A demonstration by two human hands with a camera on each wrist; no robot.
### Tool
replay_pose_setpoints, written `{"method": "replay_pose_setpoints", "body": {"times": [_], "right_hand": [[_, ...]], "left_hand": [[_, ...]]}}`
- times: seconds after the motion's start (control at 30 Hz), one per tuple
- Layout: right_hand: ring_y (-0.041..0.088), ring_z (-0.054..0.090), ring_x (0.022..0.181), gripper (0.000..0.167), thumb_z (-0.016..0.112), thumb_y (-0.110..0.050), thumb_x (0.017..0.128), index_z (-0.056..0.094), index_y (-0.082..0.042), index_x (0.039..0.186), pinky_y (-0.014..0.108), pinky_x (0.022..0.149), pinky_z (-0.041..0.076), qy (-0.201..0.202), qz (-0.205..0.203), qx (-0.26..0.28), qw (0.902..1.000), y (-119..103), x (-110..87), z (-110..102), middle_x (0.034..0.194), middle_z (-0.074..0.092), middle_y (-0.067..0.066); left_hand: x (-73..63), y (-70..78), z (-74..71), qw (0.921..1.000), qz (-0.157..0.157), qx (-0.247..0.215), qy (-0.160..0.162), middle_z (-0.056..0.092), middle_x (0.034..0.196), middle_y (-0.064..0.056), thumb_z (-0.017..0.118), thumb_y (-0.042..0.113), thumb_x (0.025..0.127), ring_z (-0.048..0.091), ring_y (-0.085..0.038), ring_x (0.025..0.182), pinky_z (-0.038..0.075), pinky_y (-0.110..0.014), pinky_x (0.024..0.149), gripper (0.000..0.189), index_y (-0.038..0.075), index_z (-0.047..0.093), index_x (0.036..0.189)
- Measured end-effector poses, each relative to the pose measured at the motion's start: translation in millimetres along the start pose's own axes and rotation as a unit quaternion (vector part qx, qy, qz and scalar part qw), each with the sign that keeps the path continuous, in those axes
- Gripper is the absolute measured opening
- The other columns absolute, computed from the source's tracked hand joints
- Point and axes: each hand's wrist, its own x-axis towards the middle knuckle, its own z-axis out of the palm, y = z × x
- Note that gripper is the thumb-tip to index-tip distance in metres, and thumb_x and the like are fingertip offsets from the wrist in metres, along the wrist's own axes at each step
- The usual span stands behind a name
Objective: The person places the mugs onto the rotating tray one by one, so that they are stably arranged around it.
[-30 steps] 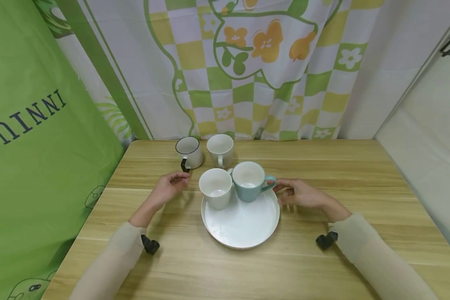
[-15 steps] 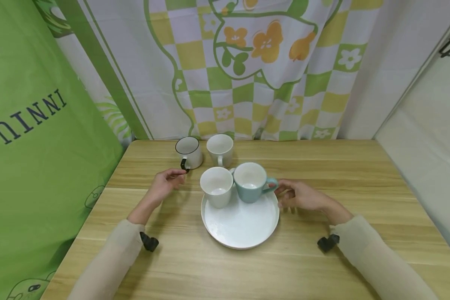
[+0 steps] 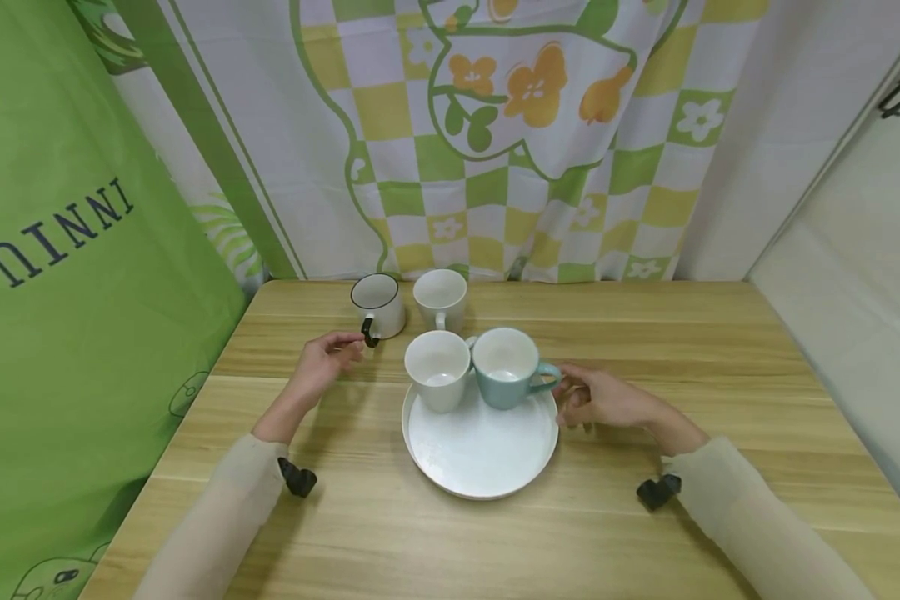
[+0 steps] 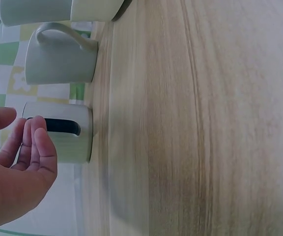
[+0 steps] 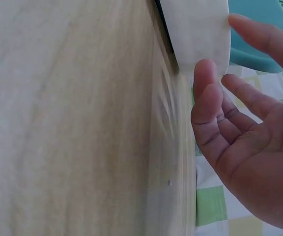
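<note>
My left hand (image 3: 321, 367) is beside the black handle (image 4: 63, 126) of a white enamel mug (image 3: 385, 315). In the left wrist view its bent fingertips overlap the handle's end, while the thumb stands apart. At the right of a round white tray (image 3: 480, 458), my right hand (image 3: 603, 396) has its fingers loosely bent and spread. Its fingertips lie right at the tray's rim and the handle (image 3: 547, 379) of a teal mug (image 3: 506, 379). The teal mug and a cream mug (image 3: 438, 383) stand side by side at the tray's far part.
Another white mug (image 3: 442, 300) stands behind the tray, right of the enamel mug. All this rests on a wooden table (image 3: 645, 333). A patterned curtain (image 3: 510, 183) hangs along the back edge, and green cloth (image 3: 82, 333) borders the left side.
The teal and cream mugs have shifted slightly right over the tray, and my right hand has shifted slightly right too. My left hand has drawn a little left and away. The tray stayed put.
</note>
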Motion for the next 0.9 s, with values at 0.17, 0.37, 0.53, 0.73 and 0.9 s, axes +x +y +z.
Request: {"method": "replay_pose_setpoints", "body": {"times": [0.17,0.37,0.53,0.73,0.9], "right_hand": [[0.018,0.066,0.082,0.078,0.077,-0.014,0.086,0.034,-0.002,0.150,0.033,0.059,0.057,-0.001,-0.002,0.007,1.0000,-0.1,-0.2,1.1,0.123,0.056,0.026],[0.019,0.065,0.081,0.077,0.078,-0.011,0.085,0.034,-0.004,0.148,0.033,0.056,0.057,-0.012,-0.009,0.033,0.9994,-0.8,-0.5,1.9,0.120,0.054,0.027],[0.017,0.065,0.077,0.084,0.080,-0.013,0.084,0.031,-0.008,0.152,0.031,0.055,0.056,-0.019,-0.008,0.025,0.9995,-3.1,-0.4,3.2,0.121,0.054,0.027],[0.019,0.065,0.079,0.086,0.081,-0.014,0.083,0.030,-0.008,0.153,0.032,0.055,0.056,-0.019,-0.011,0.009,0.9997,-5.1,-0.9,4.3,0.120,0.055,0.027],[0.022,0.065,0.081,0.086,0.082,-0.013,0.082,0.031,-0.008,0.152,0.032,0.057,0.057,-0.015,-0.010,0.004,0.9998,-6.5,-1.1,4.9,0.120,0.055,0.026]], "left_hand": [[4.8,-7.2,-1.7,1.0000,0.001,-0.002,0.007,0.063,0.125,-0.026,0.060,0.022,0.101,0.064,-0.007,0.091,0.056,-0.042,0.091,0.035,0.001,0.062,0.128],[6.4,-6.6,-3.8,0.9998,-0.009,0.000,0.020,0.063,0.126,-0.024,0.058,0.023,0.102,0.063,-0.008,0.091,0.056,-0.042,0.093,0.035,0.001,0.061,0.129],[10.1,-8.0,-4.5,0.9994,-0.016,-0.002,0.029,0.062,0.127,-0.023,0.057,0.024,0.102,0.063,-0.008,0.090,0.056,-0.040,0.091,0.036,0.001,0.060,0.130],[14.5,-8.9,-2.6,0.9990,-0.027,-0.009,0.034,0.061,0.128,-0.017,0.055,0.027,0.103,0.063,-0.008,0.091,0.055,-0.040,0.093,0.036,0.004,0.060,0.130],[20.4,-10.3,-1.7,0.9989,-0.032,-0.022,0.028,0.059,0.135,-0.017,0.050,0.027,0.105,0.064,-0.009,0.094,0.053,-0.042,0.099,0.038,0.000,0.059,0.131]]}}
